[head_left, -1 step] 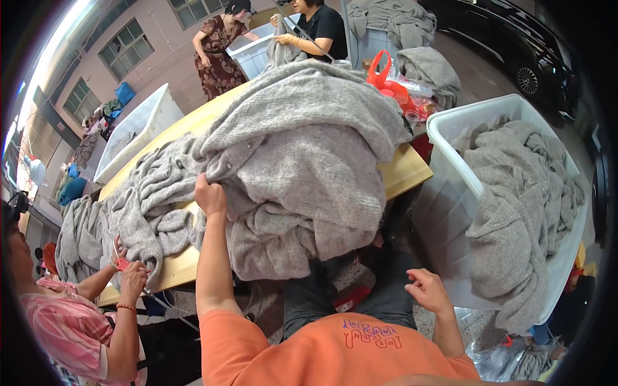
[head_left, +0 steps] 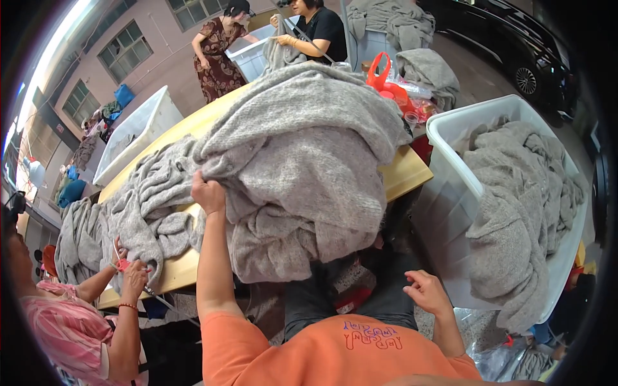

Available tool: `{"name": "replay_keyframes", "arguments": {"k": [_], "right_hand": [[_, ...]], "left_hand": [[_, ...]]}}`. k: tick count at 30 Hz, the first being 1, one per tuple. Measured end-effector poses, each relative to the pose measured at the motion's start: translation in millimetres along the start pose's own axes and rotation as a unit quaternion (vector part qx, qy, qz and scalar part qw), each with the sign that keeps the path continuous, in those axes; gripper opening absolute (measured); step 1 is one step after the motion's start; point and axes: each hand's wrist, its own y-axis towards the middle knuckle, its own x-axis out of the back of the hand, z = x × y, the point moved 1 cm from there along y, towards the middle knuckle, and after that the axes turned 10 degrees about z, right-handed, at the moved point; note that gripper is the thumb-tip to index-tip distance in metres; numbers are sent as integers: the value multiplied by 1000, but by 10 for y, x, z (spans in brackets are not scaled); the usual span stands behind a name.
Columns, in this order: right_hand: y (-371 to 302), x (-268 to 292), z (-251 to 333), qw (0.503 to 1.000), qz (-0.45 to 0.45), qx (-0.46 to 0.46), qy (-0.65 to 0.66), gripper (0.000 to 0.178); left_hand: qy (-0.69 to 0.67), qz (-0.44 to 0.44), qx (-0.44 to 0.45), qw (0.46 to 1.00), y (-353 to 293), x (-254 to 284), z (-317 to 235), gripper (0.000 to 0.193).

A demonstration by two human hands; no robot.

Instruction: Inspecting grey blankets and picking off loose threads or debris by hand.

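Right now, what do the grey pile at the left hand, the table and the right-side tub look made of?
Grey pile: matt knit fabric, by its fuzzy surface and soft folds; fibre unclear.
Table: smooth, pale yellow wood or wood-look laminate; even colour leaves it open.
Tub: whitish, slightly glossy plastic, likely, by its rounded rim and translucent-looking wall.

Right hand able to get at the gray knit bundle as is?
Likely yes: the right hand looks empty, and nothing visible blocks it from the gray knit bundle, which overhangs the table. The left hand pinches its left side.
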Motion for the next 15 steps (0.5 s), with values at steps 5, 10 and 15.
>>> {"name": "replay_keyframes", "arguments": {"k": [5, 10, 15], "right_hand": [[64, -77, 202, 989, -137, 33, 51, 63], [267, 3, 857, 858, -302, 374, -179, 60], [367, 69, 491, 929, -240, 262, 100, 23]], "left_hand": [[-260, 87, -470, 839, -1296, 473, -2007, 7], [-306, 277, -585, 698, -2288, 199, -2133, 19], [-390, 222, -546, 707, -2339, -21, -1986, 25]]}}
